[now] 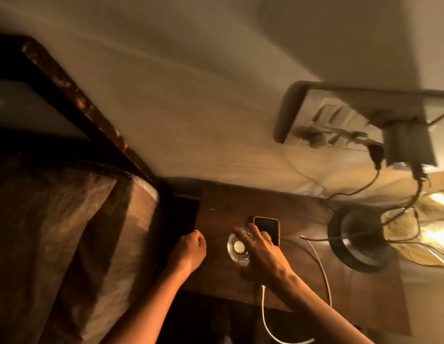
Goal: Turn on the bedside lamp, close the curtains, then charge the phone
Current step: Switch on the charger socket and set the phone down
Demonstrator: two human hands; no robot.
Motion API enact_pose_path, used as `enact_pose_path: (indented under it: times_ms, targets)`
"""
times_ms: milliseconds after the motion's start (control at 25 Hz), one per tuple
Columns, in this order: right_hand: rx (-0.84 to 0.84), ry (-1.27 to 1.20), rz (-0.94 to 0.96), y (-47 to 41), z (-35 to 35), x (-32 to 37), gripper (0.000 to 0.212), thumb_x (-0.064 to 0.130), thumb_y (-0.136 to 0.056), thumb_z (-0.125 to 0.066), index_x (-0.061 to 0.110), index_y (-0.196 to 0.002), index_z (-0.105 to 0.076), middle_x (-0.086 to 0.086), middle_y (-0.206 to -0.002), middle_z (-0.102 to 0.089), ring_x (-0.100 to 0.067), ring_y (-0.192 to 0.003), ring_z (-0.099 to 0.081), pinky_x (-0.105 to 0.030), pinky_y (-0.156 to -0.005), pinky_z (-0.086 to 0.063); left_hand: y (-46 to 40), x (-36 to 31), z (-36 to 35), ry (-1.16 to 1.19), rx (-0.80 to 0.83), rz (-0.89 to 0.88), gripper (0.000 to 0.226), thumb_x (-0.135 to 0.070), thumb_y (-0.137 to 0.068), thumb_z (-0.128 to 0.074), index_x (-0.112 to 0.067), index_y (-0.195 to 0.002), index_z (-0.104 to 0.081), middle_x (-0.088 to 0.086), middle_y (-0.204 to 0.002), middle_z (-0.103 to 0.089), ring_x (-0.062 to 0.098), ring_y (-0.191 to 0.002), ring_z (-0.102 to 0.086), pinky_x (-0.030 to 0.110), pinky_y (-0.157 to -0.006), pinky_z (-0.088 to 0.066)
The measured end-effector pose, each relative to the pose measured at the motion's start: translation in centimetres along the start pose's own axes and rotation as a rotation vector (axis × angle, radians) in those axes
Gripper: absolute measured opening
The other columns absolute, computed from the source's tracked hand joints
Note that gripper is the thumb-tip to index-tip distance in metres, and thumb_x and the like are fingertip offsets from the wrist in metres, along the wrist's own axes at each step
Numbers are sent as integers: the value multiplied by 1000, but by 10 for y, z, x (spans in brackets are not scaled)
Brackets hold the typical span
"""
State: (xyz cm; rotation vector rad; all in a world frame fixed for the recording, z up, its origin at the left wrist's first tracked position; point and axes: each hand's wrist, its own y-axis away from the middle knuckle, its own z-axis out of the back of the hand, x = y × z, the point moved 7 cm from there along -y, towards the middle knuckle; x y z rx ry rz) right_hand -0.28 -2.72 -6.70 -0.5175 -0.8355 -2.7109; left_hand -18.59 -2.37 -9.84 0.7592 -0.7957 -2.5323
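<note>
A phone (268,225) with a dark screen lies flat on the wooden bedside table (223,207). My right hand (261,249) reaches over it with fingers spread, the fingertips resting on the phone's lower part. My left hand (188,249) hovers loosely curled over the table's left edge, holding nothing. A white charging cable (321,266) runs across the table, its plug end (302,236) lying free to the right of the phone. The bedside lamp (357,237) is lit, its glowing shade (434,232) at the far right.
A glass ashtray-like dish (238,248) sits just left of the phone, under my right hand's fingers. A wall switch and socket panel (340,125) with plugged adapters hangs above the lamp. The bed (67,232) with a brown cover lies to the left.
</note>
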Motion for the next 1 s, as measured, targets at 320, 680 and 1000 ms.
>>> enact_pose_path:
  times_ms: [320,680,1000]
  targets:
    - [-28,-24,-7,-89,8,34,83,27,-77,-71,35,-144,-22,-6,-148,-25,-37,-127,-38,-48,-86,-54,-32,16,19,114,-37,-60,22,-20,-92,-40,-17,-100,-59,9,-102,-66,26,-91,-65,33,-74,-49]
    - [-74,-31,-61,-116,8,34,83,26,-76,-72,34,-143,-24,-7,-143,-29,-37,-124,-40,-48,-84,-55,-44,10,24,75,-91,-183,33,-20,-95,-42,-15,-126,-51,4,-125,-58,19,-110,-59,30,-88,-51]
    - [-61,-23,-115,-120,15,38,93,26,-76,-74,38,-145,-13,-11,-151,-19,-43,-132,-33,-51,-90,-50,-41,14,30,81,-115,-193,35,-21,-96,-40,-18,-129,-50,2,-129,-56,17,-113,-58,23,-86,-48]
